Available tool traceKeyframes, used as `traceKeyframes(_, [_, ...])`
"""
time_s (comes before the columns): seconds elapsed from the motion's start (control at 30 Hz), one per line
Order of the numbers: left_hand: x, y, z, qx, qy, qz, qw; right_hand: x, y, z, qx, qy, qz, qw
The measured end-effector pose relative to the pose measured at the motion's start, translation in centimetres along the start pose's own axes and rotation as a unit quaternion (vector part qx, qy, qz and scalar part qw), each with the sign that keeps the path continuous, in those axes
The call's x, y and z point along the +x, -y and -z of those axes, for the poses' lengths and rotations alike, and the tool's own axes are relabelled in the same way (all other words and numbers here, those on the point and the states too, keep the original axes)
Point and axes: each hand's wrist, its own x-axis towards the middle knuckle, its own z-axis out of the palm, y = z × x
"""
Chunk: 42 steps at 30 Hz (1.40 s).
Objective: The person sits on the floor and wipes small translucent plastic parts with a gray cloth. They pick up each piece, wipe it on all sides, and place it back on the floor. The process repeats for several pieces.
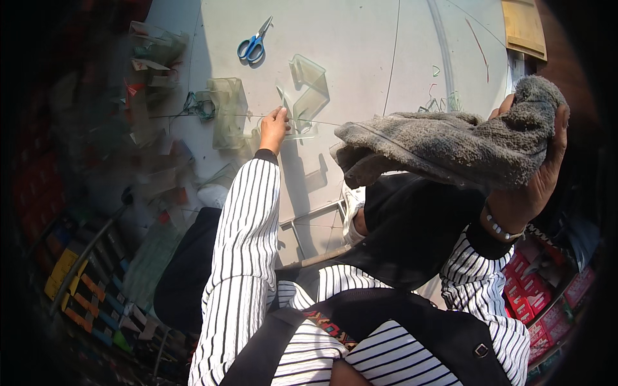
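Observation:
My right hand [537, 170] is raised on the right, its fingers wrapped round a bunched grey terry cloth [444, 145]. The cloth stretches left across the middle of the view, and its dark folded end hangs free. Farther left, my left hand [275, 132] is closed in a pinch at a thin, clear greenish piece [281, 96], whose lower part the fingers hide. Close beside that hand lie a bent translucent piece [312, 90] on its right and a stack of similar clear pieces [226, 112] on its left.
Blue-handled scissors [252, 48] lie on the pale floor [347, 45]. Clear scraps [438, 103] and a wooden block [524, 29] are at the far right. A cluttered heap [151, 83] stands left, red boxes [528, 286] lower right. A thin line crosses near my left hand.

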Motion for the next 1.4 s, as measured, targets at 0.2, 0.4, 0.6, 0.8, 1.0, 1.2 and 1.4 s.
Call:
traceKeyframes(0.2, [4.3, 0.2, -1.8, 0.005, -0.019, -0.072, 0.997, -0.4, -0.1, -0.2, 0.053, -0.119, -0.054, 0.99])
traceKeyframes(0.4, [5.1, 0.0, -3.1, 0.133, -0.076, -0.176, 0.972, -0.3, 0.9, -1.8, 0.121, -0.2, -0.15, 0.961])
traceKeyframes(0.6, [3.2, -0.6, -4.2, 0.35, -0.127, -0.231, 0.899, -0.5, 1.4, -2.1, 0.147, -0.21, -0.187, 0.948])
traceKeyframes(0.8, [3.1, -1.2, -4.3, 0.418, -0.067, -0.233, 0.875, -1.1, 1.2, -2.0, 0.156, -0.201, -0.201, 0.946])
traceKeyframes(1.0, [3.0, -2.2, -5.5, 0.361, -0.089, -0.276, 0.886, -1.4, 1.0, -1.8, 0.161, -0.197, -0.215, 0.943])
traceKeyframes(1.2, [3.5, -2.5, -7.3, 0.356, -0.059, -0.272, 0.892, -1.8, 1.0, -1.3, 0.153, -0.184, -0.242, 0.94])
traceKeyframes(1.4, [2.9, -1.3, -4.7, 0.265, -0.086, -0.294, 0.914, -2.1, 0.4, -0.4, 0.173, -0.157, -0.233, 0.944])
